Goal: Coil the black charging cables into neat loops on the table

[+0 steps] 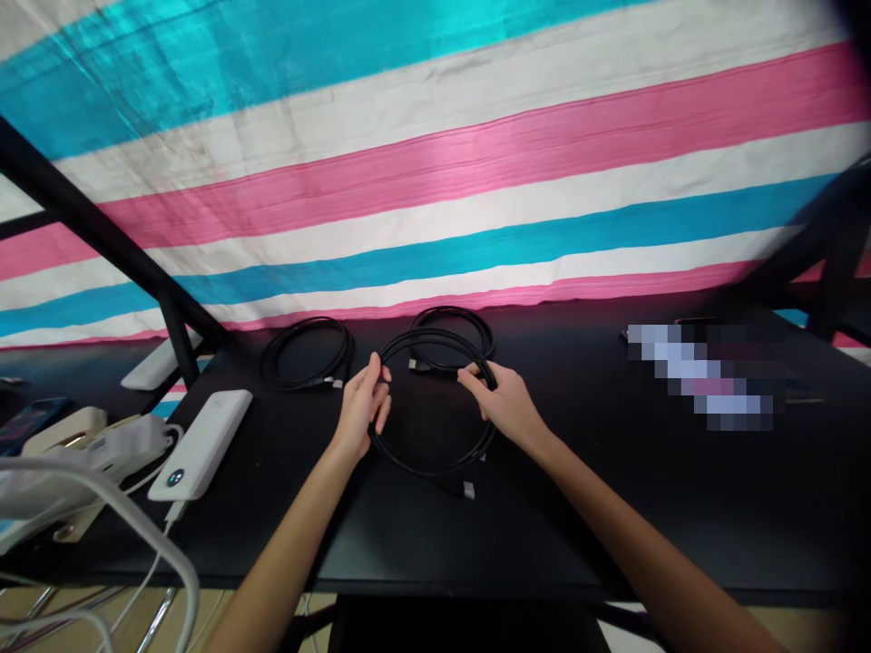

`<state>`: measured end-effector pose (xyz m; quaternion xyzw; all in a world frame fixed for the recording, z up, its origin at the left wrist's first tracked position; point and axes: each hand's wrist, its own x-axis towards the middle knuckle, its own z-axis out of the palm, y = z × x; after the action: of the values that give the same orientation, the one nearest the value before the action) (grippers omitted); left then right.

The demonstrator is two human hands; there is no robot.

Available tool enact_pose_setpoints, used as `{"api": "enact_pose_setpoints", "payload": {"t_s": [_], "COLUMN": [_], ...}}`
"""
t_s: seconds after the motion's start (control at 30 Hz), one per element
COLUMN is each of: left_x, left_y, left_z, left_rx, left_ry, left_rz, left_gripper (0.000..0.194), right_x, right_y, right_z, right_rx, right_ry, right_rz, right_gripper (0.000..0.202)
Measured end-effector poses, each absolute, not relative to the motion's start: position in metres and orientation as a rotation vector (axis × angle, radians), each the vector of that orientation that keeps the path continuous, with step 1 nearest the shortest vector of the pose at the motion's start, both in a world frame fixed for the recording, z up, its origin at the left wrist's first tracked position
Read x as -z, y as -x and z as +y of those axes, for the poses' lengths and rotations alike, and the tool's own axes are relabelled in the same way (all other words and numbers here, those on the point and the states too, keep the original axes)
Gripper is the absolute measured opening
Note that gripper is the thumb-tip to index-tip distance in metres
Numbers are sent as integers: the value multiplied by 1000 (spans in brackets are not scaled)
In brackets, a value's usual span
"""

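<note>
Between my two hands is a coiled black cable (435,471), looped into a wide ring. My left hand (364,404) pinches the ring's left side, thumb up. On the opposite side my right hand (504,399) has its fingers closed round the coil. A plug with a pale end (468,490) hangs at the bottom of the ring. Just behind, a second coiled black cable (486,328) lies on the black table, its metal-tipped plug (415,365) showing. Left of it rests a third coiled cable (269,349) with pale-ended connectors (333,382).
A white power bank (208,440) with a lit display lies at left, a white cord plugged into it. Further left are a white power strip (129,449) and another white device (153,365). A blurred-out item (700,376) lies at right. Striped sheeting (476,181) hangs behind the table (578,535).
</note>
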<state>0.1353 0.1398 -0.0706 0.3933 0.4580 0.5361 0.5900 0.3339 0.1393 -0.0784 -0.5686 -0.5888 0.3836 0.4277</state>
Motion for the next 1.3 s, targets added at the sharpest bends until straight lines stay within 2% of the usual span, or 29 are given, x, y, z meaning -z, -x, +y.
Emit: {"api": "enact_pose_setpoints", "payload": {"t_s": [0.07, 0.17, 0.33, 0.47, 0.6, 0.7, 1.07, 1.3], "left_x": [69, 68, 66, 70, 79, 84, 86, 92], "left_y": [-134, -131, -126, -131, -138, -140, -142, -140], "left_z": [140, 142, 145, 143, 140, 139, 137, 139], "left_rx": [-1182, -1054, -897, -937, -1093, -1107, -1062, -1091], "left_ry": [-821, -698, -634, -704, -1094, -1286, -1475, -1622], "left_rz": [989, 913, 889, 934, 1213, 1313, 1374, 1460], "left_gripper": [39, 34, 38, 41, 35, 33, 41, 33], "right_x": [80, 82, 84, 80, 76, 75, 85, 94], "right_y": [-334, -334, -334, -335, -335, -336, -335, -336], "right_z": [139, 140, 140, 137, 135, 135, 138, 142], "right_rx": [-838, -858, -1035, -962, -886, -846, -693, -523], "right_ry": [1476, 1479, 1351, 1351, 1365, 1366, 1386, 1359], "right_rz": [-1490, -1484, -1381, -1432, -1451, -1462, -1680, -1842], "right_gripper": [23, 22, 46, 48, 51, 49, 34, 35]}}
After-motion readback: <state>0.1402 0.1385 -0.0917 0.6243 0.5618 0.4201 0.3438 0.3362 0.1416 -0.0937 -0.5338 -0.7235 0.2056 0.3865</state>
